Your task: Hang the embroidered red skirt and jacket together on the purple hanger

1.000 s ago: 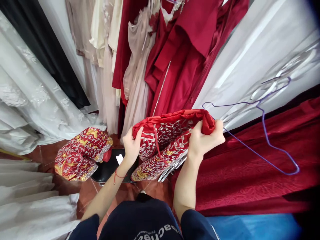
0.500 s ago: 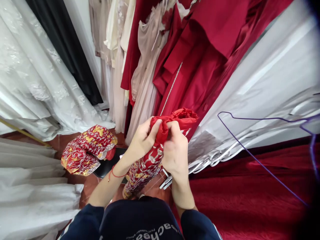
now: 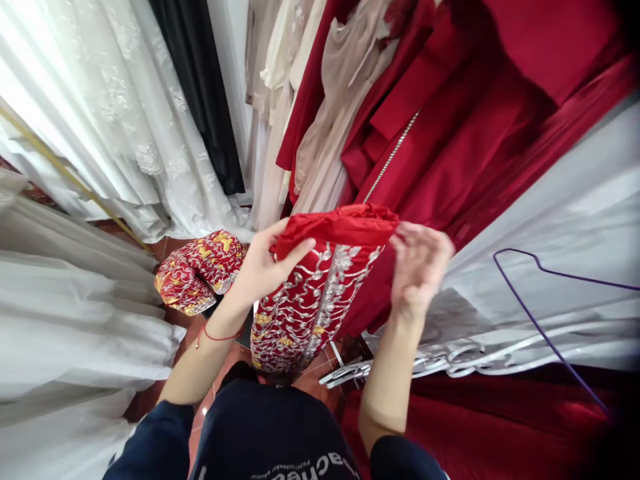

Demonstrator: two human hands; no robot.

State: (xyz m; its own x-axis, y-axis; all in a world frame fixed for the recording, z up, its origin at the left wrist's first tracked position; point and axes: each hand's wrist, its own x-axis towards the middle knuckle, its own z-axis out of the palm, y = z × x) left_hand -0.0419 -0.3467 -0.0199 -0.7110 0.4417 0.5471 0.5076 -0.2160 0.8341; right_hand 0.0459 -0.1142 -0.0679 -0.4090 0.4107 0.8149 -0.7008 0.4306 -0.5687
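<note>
I hold up a red garment [image 3: 320,293] with silver and gold embroidery; it hangs down in front of my body. My left hand [image 3: 263,267] pinches its red top edge at the left corner. My right hand [image 3: 419,270] is at the right end of that edge, blurred by motion, with its fingers curled by the cloth. A purple wire hanger [image 3: 550,320] lies to the right on white fabric, apart from both hands.
A second embroidered red piece [image 3: 200,270] lies bundled on the floor to the left. Red, beige and cream dresses [image 3: 400,120] hang ahead. White lace gowns [image 3: 90,133] fill the left, dark red cloth [image 3: 500,427] the lower right. Clear hangers [image 3: 450,353] lie below.
My hands have moved apart from a bunched grip and spread the garment's top edge wide. The view has swung to the right and upward, so the hanger sits lower right.
</note>
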